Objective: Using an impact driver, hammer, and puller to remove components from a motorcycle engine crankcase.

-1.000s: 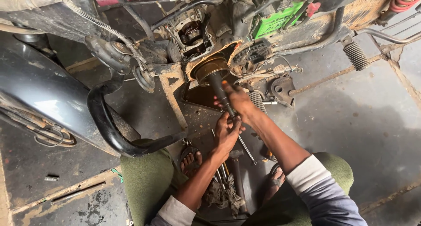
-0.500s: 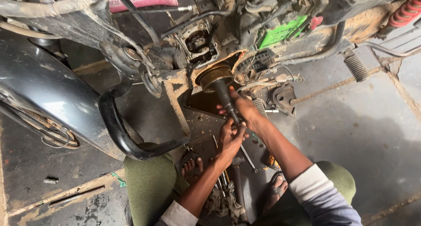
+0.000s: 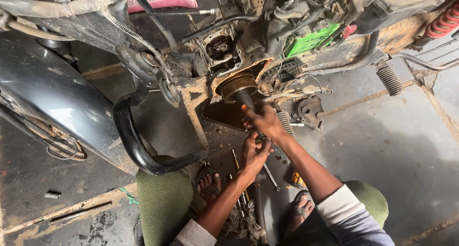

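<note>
**A:** From the head camera, what have I got in hand?

**B:** Your right hand point(image 3: 264, 122) is clenched round a dark metal shaft point(image 3: 247, 101), high up, just below where it enters the round brass-coloured collar point(image 3: 237, 86) in the underside of the motorcycle frame point(image 3: 193, 90). Your left hand point(image 3: 253, 153) grasps the same shaft lower down, touching the right hand from beneath.

**A:** So where does the shaft sit against the bike?

**B:** Near the middle of the frame, right of the black crash bar point(image 3: 131, 141) and left of the coiled spring point(image 3: 389, 80). It slants down from the collar towards your lap.

**A:** How will it handle?

**B:** I judge it stiff and heavy for its width, solid steel, and likely greasy, so slippery under bare palms. Two stacked fists on the bare stem look the safest grip; I would keep fingers off the collar's edge, where they could be pinched.

**A:** Anything underfoot?

**B:** Loose tools point(image 3: 241, 198) lie on the concrete floor point(image 3: 382, 155) between your sandalled feet, just under your forearms. I cannot tell what each one is.
</note>
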